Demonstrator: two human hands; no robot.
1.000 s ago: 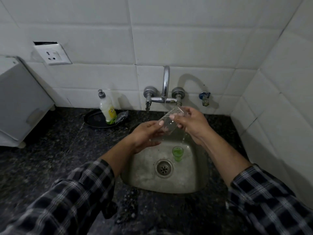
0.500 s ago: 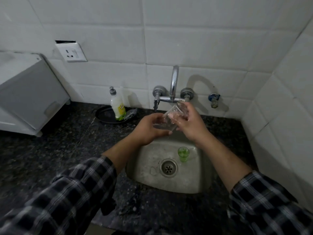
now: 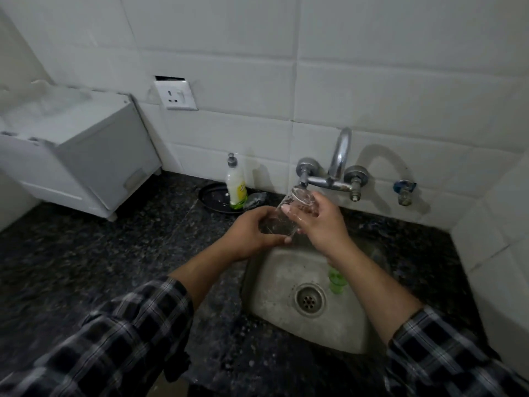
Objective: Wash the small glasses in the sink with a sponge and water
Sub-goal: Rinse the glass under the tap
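Gripping the clear glass (image 3: 286, 222) with both hands over the sink (image 3: 274, 319). My left hand (image 3: 249, 233) has its fingers (image 3: 259, 219) curled over the lower end with the thumb tucked underneath. My right hand (image 3: 323, 227) is wrapped round the upper end, thumb laid across the side facing me. The skin there looks wet and shiny. The glass is tilted, its top end pointing to about 1 o'clock and sitting just under the left spout of the tap (image 3: 339, 159). Honestly can't tell if any water is coming out.

Below my right wrist, a little green glass (image 3: 335, 282) stands upright in the basin, at about 2 o'clock from the drain (image 3: 309, 300) and partly hidden by my forearm.

The tap is on the tiled wall at 12 o'clock of the sink, with a small separate valve (image 3: 403, 191) further along at 3 o'clock from it. At 10 o'clock from my hands there's a soap bottle (image 3: 236, 186) standing on a dark plate (image 3: 211, 200), on the black speckled counter (image 3: 114, 253). Way out at 9 o'clock sits a white box thing (image 3: 74, 156), and above it on the wall, a socket (image 3: 176, 94). Plaid sleeves (image 3: 120, 339) at the bottom, both pushed up past the wrists.
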